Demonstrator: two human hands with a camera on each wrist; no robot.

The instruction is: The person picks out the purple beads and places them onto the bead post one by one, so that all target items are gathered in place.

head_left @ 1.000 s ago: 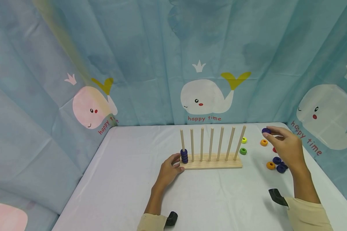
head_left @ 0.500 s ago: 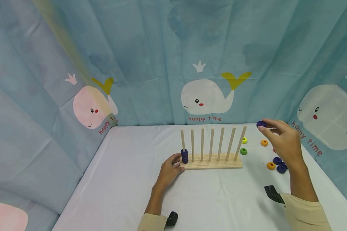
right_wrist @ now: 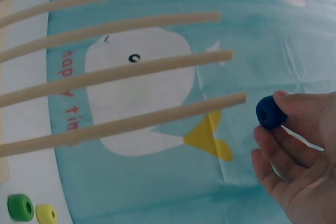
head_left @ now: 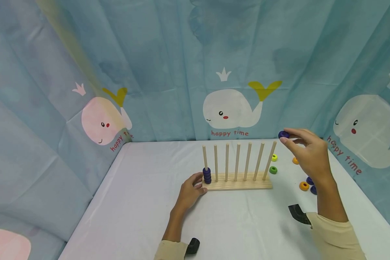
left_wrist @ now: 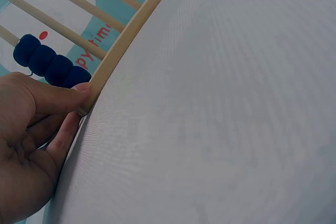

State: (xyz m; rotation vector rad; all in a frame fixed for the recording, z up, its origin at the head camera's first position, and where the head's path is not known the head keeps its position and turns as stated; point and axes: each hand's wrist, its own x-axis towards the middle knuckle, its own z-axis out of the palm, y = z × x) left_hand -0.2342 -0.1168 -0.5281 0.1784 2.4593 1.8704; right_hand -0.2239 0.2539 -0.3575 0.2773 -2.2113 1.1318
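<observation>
A wooden peg rack [head_left: 237,184] with a row of several upright pegs stands on the table. Several dark blue beads [head_left: 207,176] are stacked on its leftmost peg. My left hand [head_left: 189,193] grips the left end of the base, thumb at the front edge, as the left wrist view [left_wrist: 31,129] also shows. My right hand [head_left: 308,153] pinches a dark blue bead [head_left: 283,134] between thumb and fingertips. This bead is in the air, just right of the rightmost peg's tip and slightly above it. In the right wrist view the bead [right_wrist: 271,113] is apart from the peg.
A green bead [head_left: 273,170] and a yellow bead [head_left: 274,157] lie off the rack's right end. Further right are orange beads [head_left: 304,186] and blue beads [head_left: 313,189], partly hidden by my right arm. A whale-printed curtain [head_left: 162,72] hangs behind the table.
My right hand has moved left and slightly up with the blue bead, from above the loose beads to near the rightmost peg's tip. My left hand and the rack stay put.
</observation>
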